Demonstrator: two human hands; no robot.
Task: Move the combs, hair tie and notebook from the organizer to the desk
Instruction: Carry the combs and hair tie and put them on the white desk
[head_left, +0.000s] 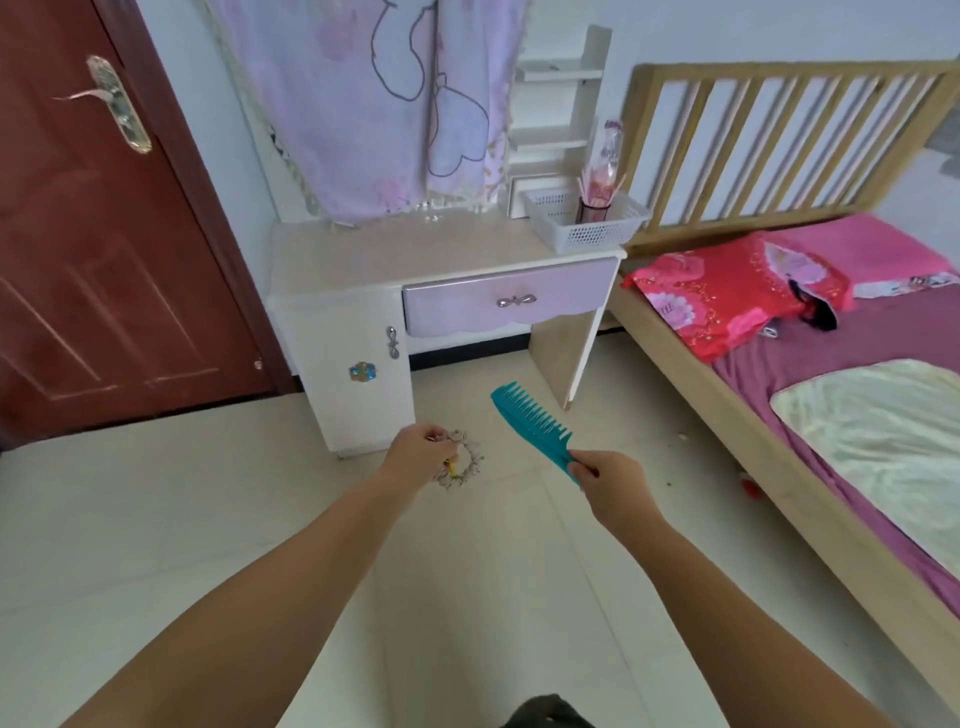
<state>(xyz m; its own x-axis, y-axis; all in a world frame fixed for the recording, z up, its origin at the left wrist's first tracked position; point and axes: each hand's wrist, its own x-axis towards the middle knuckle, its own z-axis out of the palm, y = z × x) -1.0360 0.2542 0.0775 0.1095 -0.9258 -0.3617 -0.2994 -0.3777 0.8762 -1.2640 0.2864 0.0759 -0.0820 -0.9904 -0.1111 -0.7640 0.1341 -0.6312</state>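
My right hand (605, 480) grips the handle of a teal wide-tooth comb (530, 423), its teeth pointing up and right. My left hand (418, 451) is closed on a pale floral hair tie (465, 462) that hangs from the fingers, with a bit of yellow showing under them. Both hands hover above the floor in front of the white desk (395, 254), short of its top. A white mesh basket organizer (587, 221) stands on the desk's right end with a dark cup of pink sticks (595, 205) in it. No notebook is visible.
A purple drawer (511, 306) and a small cabinet door sit under the desk top. A pink curtain (374, 104) hangs behind the desk. A wooden bed (779, 364) with red pillows lies to the right, a red door (104, 234) to the left.
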